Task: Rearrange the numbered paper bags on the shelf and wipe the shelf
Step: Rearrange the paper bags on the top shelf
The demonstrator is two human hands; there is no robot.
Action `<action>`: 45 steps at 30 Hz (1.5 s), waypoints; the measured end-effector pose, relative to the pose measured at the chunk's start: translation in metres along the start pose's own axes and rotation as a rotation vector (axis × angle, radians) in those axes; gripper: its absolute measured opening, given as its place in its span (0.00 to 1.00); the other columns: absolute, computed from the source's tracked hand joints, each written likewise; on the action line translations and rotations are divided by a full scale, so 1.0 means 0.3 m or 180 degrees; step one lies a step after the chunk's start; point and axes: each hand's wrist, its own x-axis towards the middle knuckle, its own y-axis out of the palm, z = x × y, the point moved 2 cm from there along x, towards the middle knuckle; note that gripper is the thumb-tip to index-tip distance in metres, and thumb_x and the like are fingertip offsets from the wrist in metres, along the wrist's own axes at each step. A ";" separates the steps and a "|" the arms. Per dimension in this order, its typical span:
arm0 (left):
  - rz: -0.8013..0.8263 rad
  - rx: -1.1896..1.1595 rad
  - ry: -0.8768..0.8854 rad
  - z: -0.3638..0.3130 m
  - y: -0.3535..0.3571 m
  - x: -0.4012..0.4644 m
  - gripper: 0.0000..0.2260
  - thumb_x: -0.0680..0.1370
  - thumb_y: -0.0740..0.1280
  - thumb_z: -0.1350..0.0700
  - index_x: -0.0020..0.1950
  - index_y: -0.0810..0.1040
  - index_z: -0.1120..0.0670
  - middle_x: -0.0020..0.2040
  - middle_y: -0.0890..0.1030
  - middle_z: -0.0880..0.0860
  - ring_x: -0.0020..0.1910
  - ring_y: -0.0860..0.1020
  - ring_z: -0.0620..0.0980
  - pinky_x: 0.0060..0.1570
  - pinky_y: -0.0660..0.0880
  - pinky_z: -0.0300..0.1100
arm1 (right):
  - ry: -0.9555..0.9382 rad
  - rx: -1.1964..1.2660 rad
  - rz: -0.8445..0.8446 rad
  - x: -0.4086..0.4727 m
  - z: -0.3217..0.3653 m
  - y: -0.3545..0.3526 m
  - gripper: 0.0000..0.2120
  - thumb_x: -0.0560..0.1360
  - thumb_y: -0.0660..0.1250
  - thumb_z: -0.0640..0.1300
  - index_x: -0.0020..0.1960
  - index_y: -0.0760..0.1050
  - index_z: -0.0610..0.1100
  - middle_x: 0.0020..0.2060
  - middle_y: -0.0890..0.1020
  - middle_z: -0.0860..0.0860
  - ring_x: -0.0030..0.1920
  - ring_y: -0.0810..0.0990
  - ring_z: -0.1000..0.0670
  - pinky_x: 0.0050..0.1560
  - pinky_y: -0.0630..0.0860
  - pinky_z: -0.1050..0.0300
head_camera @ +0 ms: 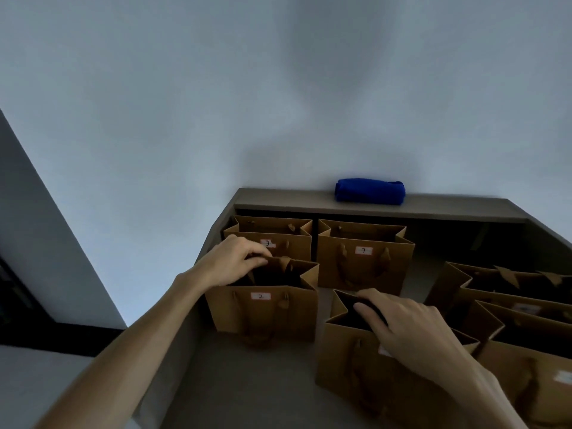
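From the head view, open brown paper bags stand on the shelf (247,382), insides dark. The left hand (232,264) grips the far rim of bag 2 (263,311); the right hand (411,329) rests flat-fingered on a nearer bag (349,363), label hidden. Behind stand bag 3 (272,239) and bag 7 (365,261). A folded blue cloth (370,191) lies on the far ledge (278,199). The right-hand bags (510,308) are cut off, labels unreadable.

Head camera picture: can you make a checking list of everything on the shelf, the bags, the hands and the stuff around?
Surface: grey shelf, bare patch at the front left.
Job's things: brown paper bags standing open; bag 3 back left, bag 7 beside it, bag 2 in front of bag 3; more bags at right, labels unreadable. Blue cloth on the upper ledge.
Clutter: nothing seen.
Grippers: left hand grips bag 2's rear rim; right hand rests over a front bag, label covered.
Cables: nothing seen.
Surroundings: pale wall.
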 end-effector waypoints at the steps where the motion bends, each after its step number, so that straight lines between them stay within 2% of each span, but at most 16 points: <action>1: -0.0020 0.0032 -0.0049 0.001 -0.005 0.018 0.11 0.79 0.66 0.56 0.59 0.81 0.49 0.60 0.81 0.45 0.60 0.77 0.41 0.64 0.71 0.43 | 0.0009 -0.0011 -0.0010 -0.001 0.000 0.000 0.20 0.80 0.46 0.61 0.70 0.62 0.59 0.60 0.76 0.62 0.55 0.76 0.60 0.49 0.73 0.68; 3: -0.0051 0.0091 -0.0180 0.005 -0.010 0.054 0.12 0.79 0.66 0.56 0.61 0.80 0.49 0.61 0.81 0.46 0.60 0.77 0.44 0.64 0.70 0.44 | 0.0010 -0.0013 -0.0017 -0.003 -0.001 0.004 0.20 0.80 0.46 0.60 0.70 0.62 0.59 0.59 0.76 0.61 0.55 0.77 0.60 0.49 0.74 0.67; 7: -0.0060 0.0250 -0.0368 0.029 -0.005 0.104 0.12 0.79 0.65 0.56 0.61 0.80 0.48 0.56 0.83 0.48 0.52 0.80 0.45 0.56 0.77 0.47 | 0.0006 0.0034 -0.0029 -0.005 -0.002 0.006 0.19 0.81 0.47 0.60 0.69 0.62 0.59 0.60 0.76 0.61 0.55 0.77 0.60 0.50 0.75 0.65; 12: -0.0271 0.0291 -0.0378 0.015 0.017 0.108 0.11 0.79 0.65 0.55 0.60 0.80 0.48 0.55 0.83 0.48 0.54 0.80 0.46 0.56 0.78 0.47 | -0.0024 0.0104 -0.0066 -0.009 -0.003 0.005 0.19 0.81 0.48 0.59 0.70 0.63 0.58 0.60 0.76 0.60 0.56 0.77 0.59 0.51 0.76 0.65; 18: -0.0834 -0.0286 0.0575 -0.176 0.059 -0.004 0.11 0.79 0.64 0.53 0.60 0.80 0.51 0.61 0.80 0.48 0.61 0.75 0.39 0.61 0.74 0.41 | 0.0006 0.0643 -0.0150 -0.008 -0.032 0.000 0.16 0.81 0.55 0.56 0.68 0.67 0.57 0.60 0.75 0.60 0.58 0.73 0.62 0.56 0.71 0.66; 22: -0.0349 -0.0519 0.1144 -0.314 0.121 -0.093 0.12 0.79 0.61 0.48 0.58 0.79 0.48 0.64 0.76 0.44 0.67 0.69 0.36 0.67 0.67 0.38 | -0.0017 0.0998 -0.0537 -0.035 -0.062 -0.044 0.13 0.80 0.60 0.50 0.64 0.70 0.57 0.53 0.74 0.65 0.54 0.74 0.67 0.49 0.73 0.71; 25: 0.0092 -0.0462 0.1387 -0.375 0.186 -0.111 0.12 0.79 0.64 0.48 0.61 0.78 0.47 0.69 0.71 0.41 0.73 0.58 0.34 0.72 0.53 0.36 | 0.0024 0.0969 -0.0747 -0.058 -0.093 -0.084 0.12 0.79 0.61 0.49 0.61 0.70 0.60 0.50 0.73 0.66 0.54 0.73 0.69 0.47 0.73 0.74; 27: 0.0247 -0.0239 0.1524 -0.394 0.227 -0.104 0.14 0.79 0.62 0.46 0.62 0.76 0.46 0.70 0.69 0.41 0.74 0.52 0.33 0.72 0.46 0.35 | 0.0059 0.0877 -0.0822 -0.074 -0.119 -0.098 0.11 0.79 0.61 0.49 0.61 0.71 0.59 0.51 0.74 0.65 0.53 0.74 0.68 0.46 0.74 0.71; 32: 0.0401 -0.0271 0.1396 -0.406 0.274 -0.069 0.12 0.80 0.60 0.47 0.60 0.77 0.48 0.68 0.73 0.43 0.74 0.55 0.36 0.75 0.52 0.45 | 0.0095 0.0863 -0.0872 -0.120 -0.168 -0.102 0.11 0.78 0.60 0.50 0.60 0.74 0.55 0.51 0.78 0.61 0.52 0.77 0.63 0.49 0.77 0.63; 35: 0.0413 -0.0501 0.1130 -0.398 0.263 -0.035 0.11 0.81 0.61 0.50 0.62 0.77 0.48 0.67 0.74 0.43 0.72 0.58 0.36 0.75 0.56 0.47 | 0.0181 0.0912 -0.0875 -0.130 -0.183 -0.100 0.10 0.78 0.62 0.48 0.59 0.75 0.54 0.52 0.78 0.59 0.52 0.77 0.61 0.48 0.78 0.62; 37: 0.0430 -0.0570 0.1025 -0.388 0.257 -0.019 0.12 0.81 0.61 0.50 0.62 0.76 0.48 0.66 0.74 0.43 0.72 0.59 0.36 0.74 0.57 0.49 | 0.0199 0.0899 -0.0883 -0.130 -0.190 -0.101 0.10 0.78 0.62 0.49 0.59 0.75 0.55 0.51 0.78 0.60 0.52 0.77 0.62 0.46 0.77 0.66; 40: 0.0374 -0.0588 0.1058 -0.376 0.256 -0.027 0.12 0.81 0.61 0.50 0.62 0.77 0.48 0.66 0.74 0.43 0.72 0.59 0.35 0.74 0.58 0.49 | 0.0148 0.0979 -0.0777 -0.133 -0.191 -0.101 0.12 0.76 0.60 0.56 0.58 0.74 0.56 0.52 0.77 0.61 0.53 0.76 0.64 0.48 0.75 0.72; 42: 0.0288 -0.0565 0.1088 -0.362 0.251 -0.052 0.12 0.81 0.61 0.49 0.62 0.77 0.47 0.66 0.74 0.42 0.72 0.58 0.34 0.74 0.57 0.46 | 0.0085 0.1027 -0.0657 -0.134 -0.182 -0.099 0.16 0.74 0.57 0.62 0.57 0.73 0.58 0.54 0.75 0.62 0.54 0.75 0.65 0.49 0.75 0.70; 45: 0.0170 -0.0431 0.1058 -0.316 0.240 -0.108 0.13 0.80 0.59 0.46 0.60 0.77 0.46 0.66 0.73 0.39 0.72 0.56 0.32 0.74 0.53 0.42 | -0.0007 0.1042 -0.0554 -0.122 -0.161 -0.084 0.12 0.75 0.61 0.58 0.57 0.73 0.60 0.56 0.73 0.64 0.57 0.73 0.65 0.51 0.76 0.66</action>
